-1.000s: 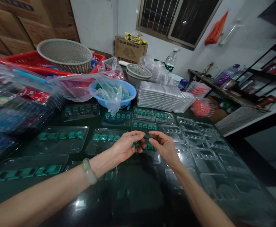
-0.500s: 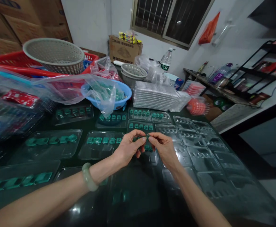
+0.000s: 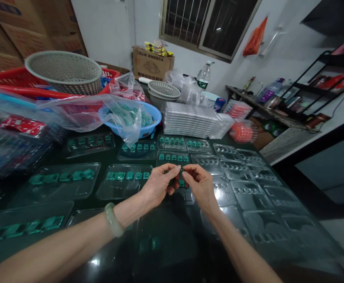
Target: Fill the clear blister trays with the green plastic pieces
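Note:
My left hand [image 3: 158, 185] and my right hand [image 3: 200, 185] meet over a clear plastic blister tray [image 3: 186, 195] at the table's middle. Both are pinched, fingertips almost touching, around small green pieces [image 3: 182, 183] that sit in the tray's pockets. What exactly lies between the fingertips is too small to make out. A pale green bangle [image 3: 112, 219] circles my left wrist. More trays holding rows of green pieces [image 3: 127, 175] lie to the left and behind. Trays with no pieces in them [image 3: 242, 173] spread to the right.
A blue bowl [image 3: 152, 112] of green pieces under a clear bag stands behind the trays. A stack of clear trays [image 3: 191, 120], grey baskets [image 3: 63, 70], a red crate [image 3: 7, 76], a cardboard box [image 3: 151, 65] and a water bottle [image 3: 203, 76] crowd the back. Shelves [image 3: 322, 98] stand right.
Both hands stay pinched together over the same tray, fingertips drawing slightly closer. The view has drifted a little to the right and down.

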`<state>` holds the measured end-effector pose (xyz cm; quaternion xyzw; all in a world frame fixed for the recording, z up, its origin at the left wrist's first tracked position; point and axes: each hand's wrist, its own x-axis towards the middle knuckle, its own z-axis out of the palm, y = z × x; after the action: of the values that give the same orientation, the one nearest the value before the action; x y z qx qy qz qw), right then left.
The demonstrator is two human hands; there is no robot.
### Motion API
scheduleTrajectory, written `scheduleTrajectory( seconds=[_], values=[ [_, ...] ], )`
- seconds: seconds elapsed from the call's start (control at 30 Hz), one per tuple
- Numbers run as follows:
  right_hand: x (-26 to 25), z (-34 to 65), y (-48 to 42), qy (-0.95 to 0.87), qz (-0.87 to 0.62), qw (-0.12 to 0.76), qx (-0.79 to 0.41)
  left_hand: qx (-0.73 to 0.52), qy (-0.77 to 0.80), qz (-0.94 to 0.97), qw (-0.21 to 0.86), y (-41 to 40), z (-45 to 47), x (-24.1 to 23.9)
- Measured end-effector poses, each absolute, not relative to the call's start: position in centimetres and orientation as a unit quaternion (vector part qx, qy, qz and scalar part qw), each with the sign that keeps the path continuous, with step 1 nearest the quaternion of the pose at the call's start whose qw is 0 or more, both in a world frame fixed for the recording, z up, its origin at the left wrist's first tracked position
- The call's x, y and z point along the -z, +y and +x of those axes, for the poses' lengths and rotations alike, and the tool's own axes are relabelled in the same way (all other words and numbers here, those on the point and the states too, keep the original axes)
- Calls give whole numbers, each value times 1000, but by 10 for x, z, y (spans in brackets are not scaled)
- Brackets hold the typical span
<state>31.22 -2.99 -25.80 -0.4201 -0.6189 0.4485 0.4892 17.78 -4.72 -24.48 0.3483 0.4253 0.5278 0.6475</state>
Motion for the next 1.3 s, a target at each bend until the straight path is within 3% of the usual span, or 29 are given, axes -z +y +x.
scheduleTrajectory(
  seconds=[0.2,0.47,0.7,0.8,0.97,1.13,1.3],
  values=[
    [265,311,-36,-649,-437,501,-370,-499,454,343,654,-52,178,246],
    [260,315,-41,-681,-412,502,-337,-489,389,259,736,-51,178,252],
    [265,322,-35,-676,-423,494,-347,-499,375,293,725,-37,190,254],
    [272,339,-6,-671,-463,481,-322,-469,393,266,745,-25,187,256],
    [278,389,97,-630,-624,431,-169,-450,412,212,763,-12,160,258],
    [288,410,181,-592,-706,365,-132,-446,443,172,758,-12,132,266],
    [300,399,205,-564,-771,274,-107,-449,456,161,751,-11,121,272]
  ],
)
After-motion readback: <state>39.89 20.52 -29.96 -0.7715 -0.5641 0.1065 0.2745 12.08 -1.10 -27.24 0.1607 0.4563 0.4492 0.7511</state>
